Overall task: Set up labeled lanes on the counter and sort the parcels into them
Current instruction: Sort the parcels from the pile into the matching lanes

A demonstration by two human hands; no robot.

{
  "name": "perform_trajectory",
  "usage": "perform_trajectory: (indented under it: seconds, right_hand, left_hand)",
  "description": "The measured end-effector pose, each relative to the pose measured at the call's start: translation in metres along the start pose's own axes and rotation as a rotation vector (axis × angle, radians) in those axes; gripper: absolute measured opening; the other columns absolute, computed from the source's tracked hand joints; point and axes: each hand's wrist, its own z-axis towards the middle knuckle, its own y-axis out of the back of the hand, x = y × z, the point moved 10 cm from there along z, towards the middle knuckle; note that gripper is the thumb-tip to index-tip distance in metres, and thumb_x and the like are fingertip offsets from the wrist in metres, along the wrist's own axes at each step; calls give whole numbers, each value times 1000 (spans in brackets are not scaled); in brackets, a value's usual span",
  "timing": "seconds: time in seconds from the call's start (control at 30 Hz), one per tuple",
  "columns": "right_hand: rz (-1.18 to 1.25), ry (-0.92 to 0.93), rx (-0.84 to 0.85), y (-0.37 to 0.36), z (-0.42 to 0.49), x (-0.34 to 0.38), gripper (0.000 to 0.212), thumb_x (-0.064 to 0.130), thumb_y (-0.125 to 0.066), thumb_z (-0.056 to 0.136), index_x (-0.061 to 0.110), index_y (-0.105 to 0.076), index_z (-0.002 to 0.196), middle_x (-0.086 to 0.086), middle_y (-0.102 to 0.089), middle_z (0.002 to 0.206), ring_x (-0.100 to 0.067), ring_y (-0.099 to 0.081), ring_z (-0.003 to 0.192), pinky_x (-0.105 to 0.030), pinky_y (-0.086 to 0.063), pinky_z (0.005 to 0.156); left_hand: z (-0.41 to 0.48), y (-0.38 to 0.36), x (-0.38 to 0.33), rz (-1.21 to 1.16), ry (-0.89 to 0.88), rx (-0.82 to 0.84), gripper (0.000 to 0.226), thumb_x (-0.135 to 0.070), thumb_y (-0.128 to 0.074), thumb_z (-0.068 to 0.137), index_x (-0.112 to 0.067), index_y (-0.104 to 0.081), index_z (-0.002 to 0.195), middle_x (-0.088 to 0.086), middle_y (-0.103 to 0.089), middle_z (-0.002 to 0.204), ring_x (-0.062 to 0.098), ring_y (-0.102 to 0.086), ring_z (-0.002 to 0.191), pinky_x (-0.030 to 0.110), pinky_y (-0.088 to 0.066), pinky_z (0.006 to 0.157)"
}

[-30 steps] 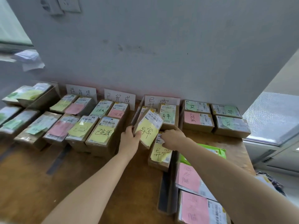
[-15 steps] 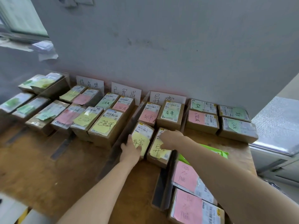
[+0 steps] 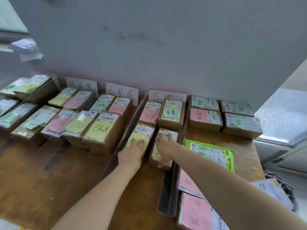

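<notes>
Parcels fill the back of the wooden table (image 3: 49, 176) in rows, and both hands are on the front pair in the right-hand lane. The left hand (image 3: 132, 151) lies palm down, fingers flat, on a box with a yellow note (image 3: 142, 135), covering most of the writing so only part of one character shows. Just beside it, the right hand (image 3: 165, 146) spreads over a second yellow-note box (image 3: 167, 133), fingers on top and thumb hooked round the near edge; whether it grips or only presses, I cannot tell. Its note is almost wholly hidden. Behind these two sit a pink-note box (image 3: 149, 113) and a green-note box (image 3: 172, 112), touching each other, under a lane card (image 3: 166, 95) whose lower half they cut off. A clear divider (image 3: 131, 123) separates this lane from the next, headed by a middle card (image 3: 122, 92); a left card (image 3: 81, 83) stands further along. Boxes at far left are blurred behind another clear panel. Right of the hands, a green mailer (image 3: 214, 151) lies flat, partly under the right forearm, and a pink-label parcel (image 3: 196, 213) is cut off by the bottom edge. Both forearms stretch forward, nearly straight.
</notes>
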Motion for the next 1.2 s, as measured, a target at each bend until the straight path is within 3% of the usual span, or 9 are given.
perform_trajectory:
  seconds: [0.1, 0.23, 0.33, 0.43, 0.63, 0.87, 1.2]
  right_hand:
    - [-2, 1, -35, 2, 1, -1, 115, 42, -78, 76, 4, -3, 154, -14, 6, 161, -42, 8, 146, -57, -21, 117]
    - [22, -15, -50, 7, -1, -4, 107, 49, -73, 79, 4, -11, 153, -15, -4, 160, -42, 0, 147, -54, -24, 116]
    - [12, 0, -92, 23, -9, -4, 88, 54, -64, 84, 7, -28, 149, -16, -22, 154, -39, -21, 142, -52, -36, 109]
    - [16, 7, -170, 46, -22, -14, 59, 49, -55, 92, 14, -46, 139, -14, -40, 142, -34, -39, 131, -50, -46, 98]
    - [77, -78, -394, 78, -71, -70, 40, 36, -50, 96, 19, -53, 132, -8, -52, 129, -29, -49, 118, -43, -47, 90]
    - [124, -265, -427, 64, -139, -181, 43, 35, -53, 94, 21, -51, 135, -6, -53, 126, -29, -51, 117, -41, -46, 88]
    - [374, -411, -402, 6, -186, -317, 47, 31, -53, 93, 22, -48, 139, -9, -53, 132, -31, -54, 116, -38, -49, 92]
  left_hand:
    - [2, -1, -10, -15, -67, -35, 61, -24, -57, 92, -29, -27, 145, 4, -38, 132, 24, -60, 93, 31, -42, 59]
    - [2, 5, -18, -4, -123, -39, 52, -28, -55, 93, -27, -34, 140, 4, -41, 128, 23, -59, 91, 31, -44, 61]
    - [2, 21, -22, 30, -175, -54, 42, -35, -52, 94, -25, -42, 134, 2, -47, 124, 24, -61, 92, 32, -44, 63]
    - [1, 46, -36, 70, -229, -110, 27, -27, -43, 97, -22, -51, 123, 1, -52, 118, 25, -62, 89, 32, -39, 60]
    - [6, 88, -94, -24, -341, -204, 16, -23, -43, 96, -18, -58, 97, -1, -59, 94, 20, -61, 88, 31, -44, 65]
    - [5, 114, -191, -22, -505, -272, 23, -28, -43, 96, -21, -59, 112, -2, -62, 106, 19, -57, 99, 35, -49, 80]
    - [11, 81, -300, 47, -476, -136, 33, -30, -43, 95, -25, -52, 126, 0, -56, 128, 22, -51, 116, 38, -41, 92]
